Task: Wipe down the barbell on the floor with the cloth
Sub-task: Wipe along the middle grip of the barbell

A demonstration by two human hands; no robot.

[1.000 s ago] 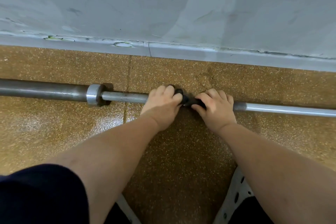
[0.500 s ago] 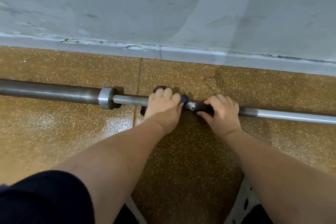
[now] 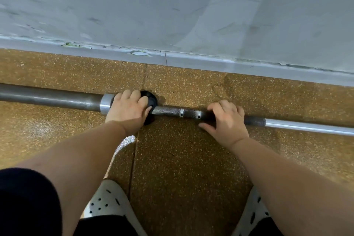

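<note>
Under the left hand (image 3: 128, 109): dark cloth (image 3: 151, 101), bunched round the barbell (image 3: 170, 111). Fingers curl over the top and clamp the cloth to the bar. Cloth pokes out past the fingertips on the far side and again below the thumb on the near side.

Just outboard of that hand, touching its little-finger edge: shiny collar (image 3: 106, 104). Past the collar the thick end (image 3: 47, 96) of the bar runs off the frame edge, dull grey.

Between the two hands: bare rough-textured bar with two small bright rings on it. Hands are apart, not touching.

Right hand (image 3: 228, 119): no cloth in it. Fingers hooked over the bar from above, gripping it; thumb is splayed out toward the left hand, low on the near side. Can't tell if the thumb touches the floor (image 3: 182, 159).

Outboard of the right hand: short dark rough stretch, then smooth bright bar out to the frame edge.

Barbell lies flat on the brown speckled floor, roughly parallel to the skirting (image 3: 210, 63) beyond the hands. Grey scuffed wall (image 3: 172, 5) above that.

Near side of the hands: both bare forearms, a floor seam between them, two white shoes (image 3: 107, 203) with dark holes, and dark clothing (image 3: 24, 197) beside the left forearm.
</note>
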